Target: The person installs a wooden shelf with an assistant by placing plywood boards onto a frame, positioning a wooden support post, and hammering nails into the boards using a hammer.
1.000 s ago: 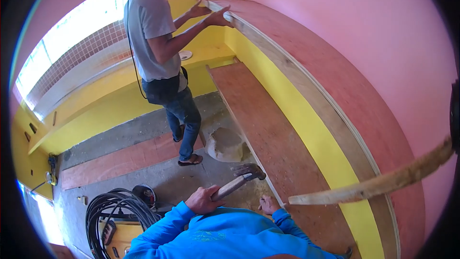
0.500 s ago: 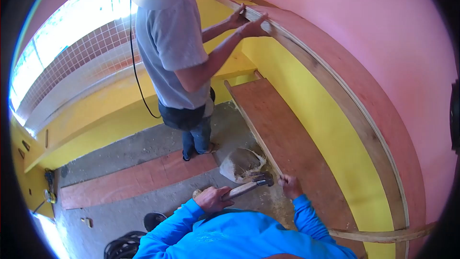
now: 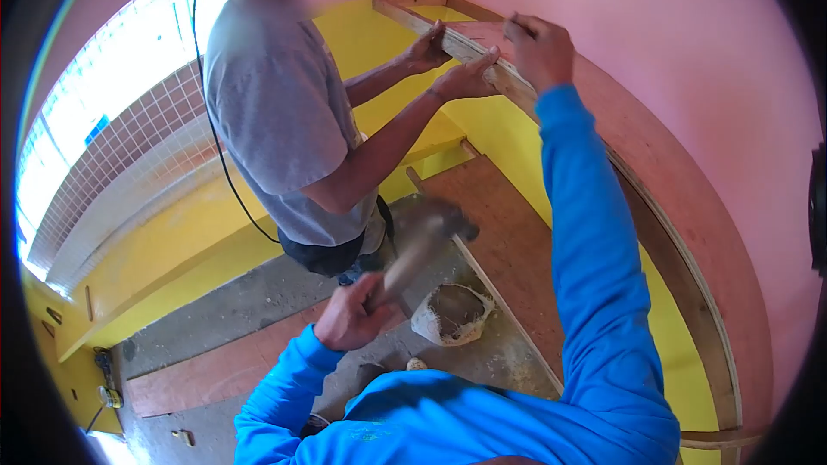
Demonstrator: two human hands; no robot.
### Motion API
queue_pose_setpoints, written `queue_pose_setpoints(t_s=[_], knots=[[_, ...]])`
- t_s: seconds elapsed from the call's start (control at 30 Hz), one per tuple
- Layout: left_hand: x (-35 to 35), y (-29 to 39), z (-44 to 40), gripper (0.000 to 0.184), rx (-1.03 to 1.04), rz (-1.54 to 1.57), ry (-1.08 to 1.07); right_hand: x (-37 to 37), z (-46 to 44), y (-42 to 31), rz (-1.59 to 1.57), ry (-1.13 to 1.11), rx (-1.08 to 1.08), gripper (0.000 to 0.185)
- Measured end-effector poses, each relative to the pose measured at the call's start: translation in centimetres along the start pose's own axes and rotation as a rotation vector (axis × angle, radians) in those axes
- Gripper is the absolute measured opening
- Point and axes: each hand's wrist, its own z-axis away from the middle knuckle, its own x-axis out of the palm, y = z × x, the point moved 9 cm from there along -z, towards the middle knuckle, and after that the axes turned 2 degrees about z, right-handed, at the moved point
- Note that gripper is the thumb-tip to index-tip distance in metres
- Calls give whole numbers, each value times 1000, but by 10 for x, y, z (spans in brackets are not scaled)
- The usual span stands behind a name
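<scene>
My left hand (image 3: 349,314) is wrapped round the handle of a hammer (image 3: 412,257), whose head is smeared by motion and points up and away over the floor. My right hand (image 3: 544,52) is raised over the upper shelf (image 3: 663,125), near its wooden front edge. Its fingers are pinched together, and what they hold, if anything, is too small to make out. Just left of it, a co-worker's two hands (image 3: 465,76) grip the shelf's front strip from below and in front.
A co-worker in a grey shirt (image 3: 276,112) stands close ahead on the left. Below the upper shelf runs a lower brown board (image 3: 491,207). An open white sack (image 3: 452,314) and a long reddish plank (image 3: 215,375) lie on the concrete floor. A pink wall (image 3: 689,34) rises on the right.
My right hand has gone from the lower board's edge up to the upper shelf beside the co-worker's hands. The hammer in my left hand has swung upward and forward.
</scene>
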Motion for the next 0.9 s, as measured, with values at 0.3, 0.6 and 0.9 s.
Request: queue_pose_setpoints(t_s=[0.3, 0.6, 0.9], knots=[[-124, 191, -119, 58, 588, -447, 317, 114, -80, 78, 200, -274, 104, 22], [-149, 198, -254, 60, 372, -554, 229, 170, -91, 111, 268, -367, 163, 23], [-153, 187, -288, 54, 433, -504, 234, 177, -83, 111, 309, -407, 250, 25]])
